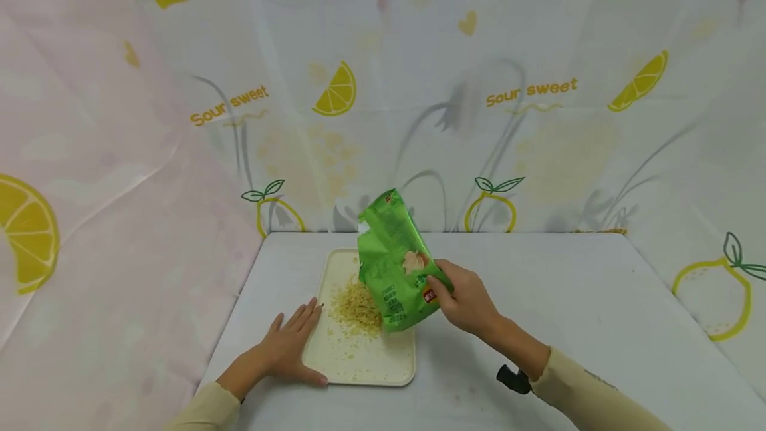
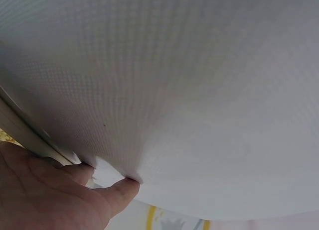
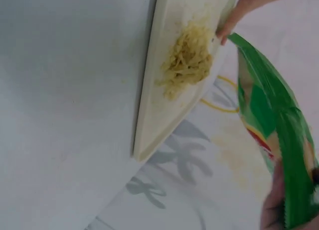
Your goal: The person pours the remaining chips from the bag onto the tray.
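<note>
A green snack bag is gripped at its lower right end by my right hand, thumb on the front. It hangs tilted over a cream rectangular tray, covering the tray's upper right part in the head view. Crushed yellow chip crumbs lie heaped on the tray, with loose bits scattered round the heap. My left hand rests at the tray's left edge, fingers straight and spread. In the left wrist view, the fingertips touch the white tabletop beside the tray's side.
The tray stands on a white table. A lemon-print cloth hangs behind the table and along both sides. A dark object shows below the right wrist, by the cream sleeve.
</note>
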A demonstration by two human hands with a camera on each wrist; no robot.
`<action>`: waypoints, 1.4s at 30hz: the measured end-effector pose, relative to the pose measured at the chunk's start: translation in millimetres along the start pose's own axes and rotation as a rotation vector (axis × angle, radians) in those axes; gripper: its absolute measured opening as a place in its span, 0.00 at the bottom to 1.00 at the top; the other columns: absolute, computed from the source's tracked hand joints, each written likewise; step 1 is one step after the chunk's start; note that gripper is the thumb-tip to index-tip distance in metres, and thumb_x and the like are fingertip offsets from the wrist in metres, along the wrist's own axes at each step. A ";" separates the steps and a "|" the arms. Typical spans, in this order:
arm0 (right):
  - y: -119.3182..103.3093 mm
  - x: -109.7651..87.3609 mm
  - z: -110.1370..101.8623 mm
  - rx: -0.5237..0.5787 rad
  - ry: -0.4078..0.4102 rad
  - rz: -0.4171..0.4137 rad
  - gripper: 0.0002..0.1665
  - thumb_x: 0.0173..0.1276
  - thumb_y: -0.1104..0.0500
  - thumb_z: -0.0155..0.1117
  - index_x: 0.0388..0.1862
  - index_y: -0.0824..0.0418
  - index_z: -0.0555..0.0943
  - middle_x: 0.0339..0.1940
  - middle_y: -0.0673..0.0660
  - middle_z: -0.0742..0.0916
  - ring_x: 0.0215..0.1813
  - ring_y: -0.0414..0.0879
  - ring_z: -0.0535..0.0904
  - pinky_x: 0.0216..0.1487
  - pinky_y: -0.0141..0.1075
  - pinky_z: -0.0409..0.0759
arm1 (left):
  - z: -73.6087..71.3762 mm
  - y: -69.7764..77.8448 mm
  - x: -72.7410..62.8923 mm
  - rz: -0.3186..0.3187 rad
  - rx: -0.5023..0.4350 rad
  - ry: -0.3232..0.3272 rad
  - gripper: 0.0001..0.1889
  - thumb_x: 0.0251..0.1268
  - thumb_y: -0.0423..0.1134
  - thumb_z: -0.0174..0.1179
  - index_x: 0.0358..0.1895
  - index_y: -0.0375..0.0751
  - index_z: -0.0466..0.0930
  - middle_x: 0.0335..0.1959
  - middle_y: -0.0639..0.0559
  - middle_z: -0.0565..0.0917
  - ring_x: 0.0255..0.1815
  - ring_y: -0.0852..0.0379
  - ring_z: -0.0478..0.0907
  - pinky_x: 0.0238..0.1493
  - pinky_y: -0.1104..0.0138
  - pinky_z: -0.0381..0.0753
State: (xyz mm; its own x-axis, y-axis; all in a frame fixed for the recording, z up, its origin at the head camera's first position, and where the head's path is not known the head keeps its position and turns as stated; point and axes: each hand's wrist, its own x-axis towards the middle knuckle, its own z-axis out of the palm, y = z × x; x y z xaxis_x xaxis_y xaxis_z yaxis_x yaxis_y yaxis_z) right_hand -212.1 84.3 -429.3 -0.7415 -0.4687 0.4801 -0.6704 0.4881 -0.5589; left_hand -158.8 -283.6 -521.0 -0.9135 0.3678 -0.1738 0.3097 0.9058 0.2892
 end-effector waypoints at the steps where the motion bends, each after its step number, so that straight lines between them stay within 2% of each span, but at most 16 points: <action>1: -0.1 0.9 0.5 -0.015 -0.019 0.004 0.11 0.72 0.63 0.61 0.50 0.63 0.81 0.29 0.49 0.85 0.26 0.31 0.76 0.26 0.27 0.75 | -0.1 0.0 0.0 0.001 -0.006 0.002 0.74 0.34 0.81 0.65 0.79 0.33 0.45 0.81 0.35 0.44 0.80 0.34 0.48 0.68 0.28 0.47; 5: 0.1 1.5 2.8 -0.068 -0.131 0.026 0.11 0.72 0.61 0.61 0.50 0.62 0.82 0.29 0.48 0.86 0.26 0.30 0.75 0.26 0.27 0.74 | 2.7 -0.9 0.0 0.006 -0.011 0.005 0.74 0.34 0.81 0.65 0.79 0.33 0.45 0.81 0.36 0.45 0.80 0.34 0.48 0.67 0.28 0.48; 9: -1.0 4.4 -1.7 -0.089 -0.151 -0.015 0.11 0.72 0.61 0.61 0.50 0.63 0.82 0.29 0.48 0.86 0.25 0.29 0.74 0.26 0.26 0.74 | 3.2 -0.4 -0.1 0.008 -0.007 0.006 0.74 0.34 0.81 0.65 0.79 0.33 0.45 0.81 0.35 0.45 0.80 0.33 0.48 0.67 0.27 0.48; 11: -4.2 9.7 -7.2 -0.091 -0.131 -0.057 0.11 0.72 0.61 0.61 0.49 0.64 0.82 0.29 0.48 0.86 0.25 0.29 0.74 0.26 0.26 0.73 | 1.9 -0.2 -0.2 0.007 -0.003 0.007 0.74 0.33 0.81 0.65 0.79 0.33 0.46 0.81 0.35 0.45 0.80 0.33 0.48 0.67 0.28 0.48; 16: -13.7 23.6 -19.0 -0.099 -0.008 -0.131 0.10 0.70 0.63 0.62 0.48 0.63 0.82 0.28 0.48 0.84 0.24 0.32 0.74 0.24 0.28 0.73 | -0.7 -0.6 -1.2 0.010 -0.007 0.003 0.74 0.34 0.81 0.65 0.78 0.33 0.46 0.81 0.34 0.45 0.79 0.32 0.48 0.68 0.28 0.46; 19: -13.0 23.7 -14.0 -0.144 -0.070 -0.127 0.09 0.71 0.61 0.62 0.48 0.61 0.82 0.29 0.47 0.85 0.26 0.32 0.75 0.26 0.29 0.74 | -0.8 -1.2 -1.4 -0.002 -0.008 0.002 0.74 0.33 0.80 0.66 0.78 0.33 0.46 0.81 0.34 0.46 0.79 0.33 0.48 0.68 0.28 0.46; 23: -6.7 15.0 -3.9 -0.162 -0.192 -0.063 0.09 0.73 0.59 0.61 0.48 0.61 0.82 0.26 0.45 0.84 0.25 0.30 0.73 0.27 0.28 0.73 | 0.6 -0.7 -1.4 -0.007 -0.009 -0.015 0.74 0.33 0.81 0.65 0.79 0.34 0.46 0.81 0.36 0.45 0.80 0.34 0.48 0.68 0.28 0.46; 27: -2.4 11.5 -3.5 -0.133 -0.170 -0.029 0.11 0.72 0.60 0.61 0.49 0.62 0.82 0.25 0.45 0.83 0.23 0.29 0.71 0.25 0.28 0.71 | 0.9 -0.3 -0.7 -0.002 0.011 -0.012 0.74 0.33 0.82 0.64 0.79 0.34 0.45 0.81 0.36 0.44 0.80 0.34 0.48 0.68 0.29 0.48; 34: -2.6 18.4 -19.2 -0.008 -0.074 0.014 0.11 0.72 0.62 0.61 0.50 0.64 0.82 0.29 0.50 0.86 0.26 0.31 0.76 0.26 0.28 0.77 | -0.8 -0.8 0.9 -0.010 0.005 -0.016 0.74 0.33 0.82 0.63 0.79 0.35 0.45 0.81 0.37 0.43 0.80 0.35 0.47 0.69 0.29 0.47; 38: -5.0 23.4 -25.3 0.006 -0.043 -0.019 0.11 0.71 0.63 0.62 0.50 0.64 0.82 0.29 0.50 0.86 0.26 0.31 0.77 0.25 0.28 0.77 | 0.1 -2.2 2.4 -0.010 0.009 -0.021 0.75 0.33 0.83 0.62 0.79 0.35 0.44 0.82 0.37 0.43 0.80 0.35 0.46 0.69 0.28 0.47; 40: -7.2 25.4 -26.0 -0.006 -0.049 -0.041 0.10 0.71 0.63 0.62 0.49 0.64 0.82 0.28 0.50 0.85 0.25 0.32 0.76 0.24 0.29 0.76 | 1.1 -3.0 2.7 -0.007 0.009 -0.019 0.75 0.33 0.83 0.63 0.79 0.35 0.44 0.81 0.37 0.43 0.80 0.35 0.46 0.68 0.28 0.47; 42: -8.6 26.2 -24.2 -0.032 -0.102 -0.038 0.11 0.71 0.62 0.62 0.50 0.64 0.82 0.27 0.49 0.85 0.23 0.31 0.74 0.25 0.29 0.75 | 1.9 -3.6 2.7 -0.004 0.004 -0.011 0.75 0.33 0.82 0.64 0.79 0.34 0.44 0.81 0.36 0.44 0.80 0.34 0.47 0.68 0.28 0.47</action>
State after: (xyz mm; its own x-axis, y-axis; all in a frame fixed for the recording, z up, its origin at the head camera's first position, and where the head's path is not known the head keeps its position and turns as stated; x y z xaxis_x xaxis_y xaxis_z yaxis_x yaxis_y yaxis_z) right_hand -226.4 85.7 -395.6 -0.7098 -0.5590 0.4287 -0.6999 0.4911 -0.5185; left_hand -161.9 -285.4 -524.4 -0.9117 0.3668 -0.1854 0.3072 0.9079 0.2852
